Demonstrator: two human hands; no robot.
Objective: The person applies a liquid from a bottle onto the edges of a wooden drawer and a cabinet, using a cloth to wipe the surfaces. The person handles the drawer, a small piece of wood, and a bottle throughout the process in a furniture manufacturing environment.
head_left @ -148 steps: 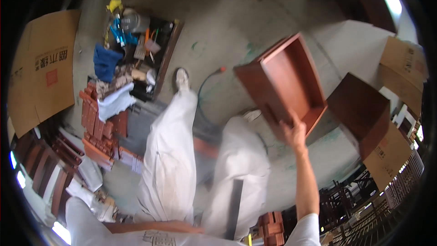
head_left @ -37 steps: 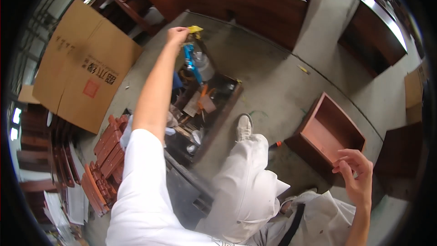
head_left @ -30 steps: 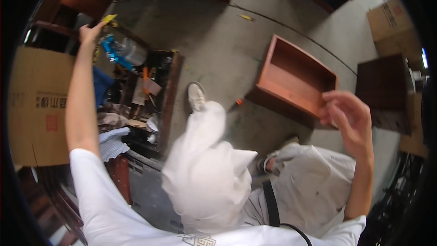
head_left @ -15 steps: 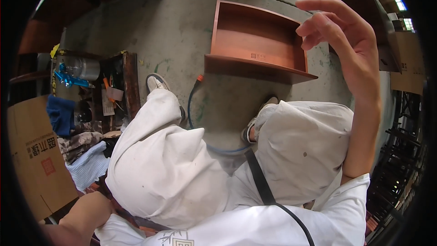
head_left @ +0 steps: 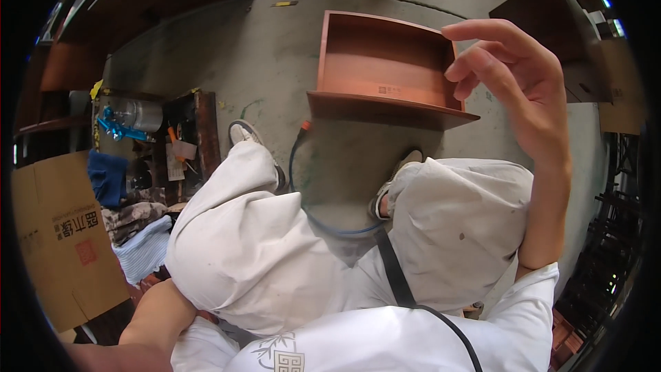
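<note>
My right hand (head_left: 513, 72) is raised over the right end of a reddish-brown wooden drawer (head_left: 385, 105), its fingers loosely curved and apart. Nothing shows between them. From this angle the fingertips overlap the drawer's right rim; I cannot tell whether they touch it. The drawer lies on the floor in front of my feet, open side up, with its wider front panel toward me. My left hand is out of view; only the bent left arm (head_left: 158, 317) shows at the lower left.
At left stands a dark wooden box (head_left: 206, 131) with a blue spray gun (head_left: 120, 127) and orange-handled tools. Cloths (head_left: 141, 248) and a cardboard box (head_left: 62, 234) are nearer me. A blue hose (head_left: 292, 165) runs between my feet. A dark wooden panel (head_left: 551, 34) stands at far right.
The view has shifted slightly, so the drawer and box sit a little lower. My right hand stays curved near the drawer's right end. More of the left arm shows.
</note>
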